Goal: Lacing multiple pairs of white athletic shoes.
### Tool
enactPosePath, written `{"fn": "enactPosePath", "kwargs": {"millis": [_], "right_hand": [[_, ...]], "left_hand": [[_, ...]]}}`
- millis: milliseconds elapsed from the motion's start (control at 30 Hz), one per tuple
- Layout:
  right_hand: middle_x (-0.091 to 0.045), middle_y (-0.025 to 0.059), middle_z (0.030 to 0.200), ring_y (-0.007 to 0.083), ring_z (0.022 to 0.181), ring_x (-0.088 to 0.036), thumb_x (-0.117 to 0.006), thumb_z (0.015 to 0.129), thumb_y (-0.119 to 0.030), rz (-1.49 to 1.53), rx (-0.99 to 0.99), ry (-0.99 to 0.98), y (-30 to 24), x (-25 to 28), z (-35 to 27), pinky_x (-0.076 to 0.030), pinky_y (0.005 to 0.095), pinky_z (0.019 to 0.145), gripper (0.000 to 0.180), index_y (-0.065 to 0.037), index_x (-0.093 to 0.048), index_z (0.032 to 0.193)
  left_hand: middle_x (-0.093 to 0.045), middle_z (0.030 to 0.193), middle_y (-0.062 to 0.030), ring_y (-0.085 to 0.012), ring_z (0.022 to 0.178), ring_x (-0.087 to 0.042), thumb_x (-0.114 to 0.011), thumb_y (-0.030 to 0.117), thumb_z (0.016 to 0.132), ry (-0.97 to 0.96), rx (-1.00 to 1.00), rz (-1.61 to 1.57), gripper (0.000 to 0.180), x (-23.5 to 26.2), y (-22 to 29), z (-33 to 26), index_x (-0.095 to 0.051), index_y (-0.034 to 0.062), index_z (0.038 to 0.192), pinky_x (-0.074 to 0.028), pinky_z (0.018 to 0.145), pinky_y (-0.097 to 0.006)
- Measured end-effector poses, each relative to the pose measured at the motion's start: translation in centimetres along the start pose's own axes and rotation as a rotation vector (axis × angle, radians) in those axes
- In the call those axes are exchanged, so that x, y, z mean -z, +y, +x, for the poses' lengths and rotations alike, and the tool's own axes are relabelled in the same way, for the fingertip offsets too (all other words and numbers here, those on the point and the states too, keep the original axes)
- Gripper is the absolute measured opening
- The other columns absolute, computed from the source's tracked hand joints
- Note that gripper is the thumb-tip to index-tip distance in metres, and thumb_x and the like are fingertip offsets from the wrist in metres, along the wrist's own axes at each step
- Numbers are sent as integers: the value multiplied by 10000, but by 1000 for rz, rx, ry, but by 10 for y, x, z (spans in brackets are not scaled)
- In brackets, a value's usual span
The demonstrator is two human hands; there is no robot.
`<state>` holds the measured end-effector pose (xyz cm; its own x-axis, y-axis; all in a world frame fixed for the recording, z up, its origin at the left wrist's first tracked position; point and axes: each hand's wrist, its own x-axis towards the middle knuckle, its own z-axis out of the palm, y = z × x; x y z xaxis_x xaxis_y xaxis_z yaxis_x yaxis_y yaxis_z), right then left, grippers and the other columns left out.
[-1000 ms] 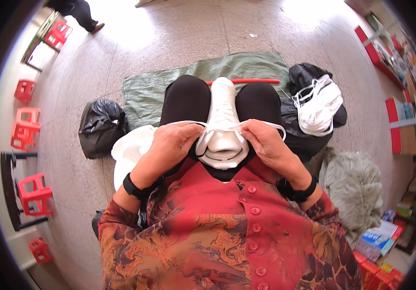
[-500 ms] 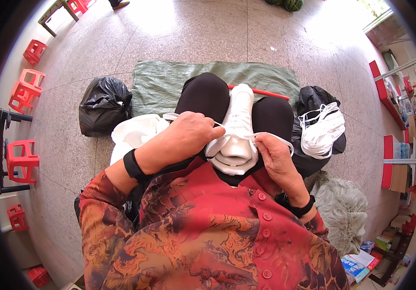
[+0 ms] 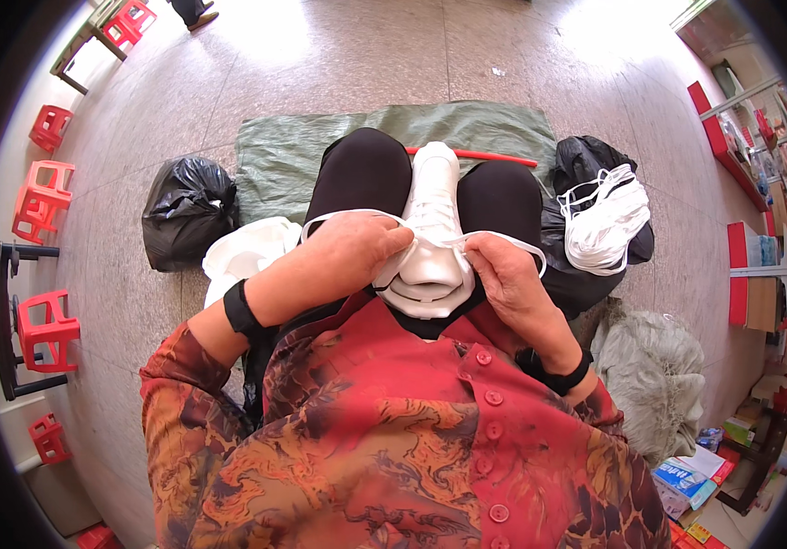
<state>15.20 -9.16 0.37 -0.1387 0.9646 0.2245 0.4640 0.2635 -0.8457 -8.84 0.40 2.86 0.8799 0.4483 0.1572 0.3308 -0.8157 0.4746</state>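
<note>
A white shoe (image 3: 432,224) lies wedged between the knees, so it stays steady. The left hand (image 3: 357,252) and right hand (image 3: 503,274) each pinch a white lace (image 3: 339,216), pulling its ends apart across the shoe.

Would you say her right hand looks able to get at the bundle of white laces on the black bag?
Probably yes: the right hand pinches a lace at the white shoe, and the bundle of white laces lies uncovered on the black bag beside that knee.

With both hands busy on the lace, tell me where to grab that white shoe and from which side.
Grip the white shoe by its toe end, probably from the far side, above the knees. It lies between the thighs, toe away from the body; the left hand and right hand with the white lace crowd its near end.
</note>
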Motion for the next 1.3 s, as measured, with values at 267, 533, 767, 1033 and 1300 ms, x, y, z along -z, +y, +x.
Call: {"fn": "enactPosePath", "kwargs": {"millis": [267, 533, 767, 1033, 1300], "right_hand": [[-602, 182, 872, 352, 789, -610, -672, 867, -89, -156, -114, 96, -19, -6, -13, -493, 398, 711, 217, 12, -559, 1021], [-608, 189, 867, 377, 831, -596, -611, 863, -52, -319, 61, 248, -10, -14, -16, -483, 442, 740, 88, 17, -584, 911], [-593, 126, 847, 311, 803, -597, -604, 780, -83, -617, 238, 50, -18, 2, -8, -484, 402, 708, 133, -35, -651, 895], [-577, 105, 907, 262, 920, -571, -593, 782, -178, -849, 426, -362, -44, 23, 27, -460, 355, 777, 136, -62, -643, 831], [-572, 113, 955, 300, 907, -560, -689, 820, -103, -77, 584, 98, -102, 46, 24, -442, 378, 826, 78, -54, -628, 827]], "left_hand": [[-603, 836, -168, -335, 735, -633, -622, 46, 864, 358, 344, -261, 204, -26, 34, -15, -588, -4, 1058, -502, 649, -392], [-605, 867, -148, -323, 634, -612, -607, -11, 810, 383, 187, -49, 233, -42, 29, -12, -589, 10, 1041, -489, 569, -388], [-528, 817, -86, -252, 761, -594, -614, 103, 747, 97, -9, 365, 143, -16, 40, 4, -591, 86, 888, -468, 606, -369], [-511, 929, -108, -270, 905, -502, -606, 60, 746, -141, -243, 430, 159, 6, 42, 38, -602, 40, 903, -409, 785, -370], [-469, 992, -50, -108, 883, -458, -575, -41, 891, 532, -95, -621, 87, 97, 111, 36, -559, -7, 970, -382, 799, -236]]}}
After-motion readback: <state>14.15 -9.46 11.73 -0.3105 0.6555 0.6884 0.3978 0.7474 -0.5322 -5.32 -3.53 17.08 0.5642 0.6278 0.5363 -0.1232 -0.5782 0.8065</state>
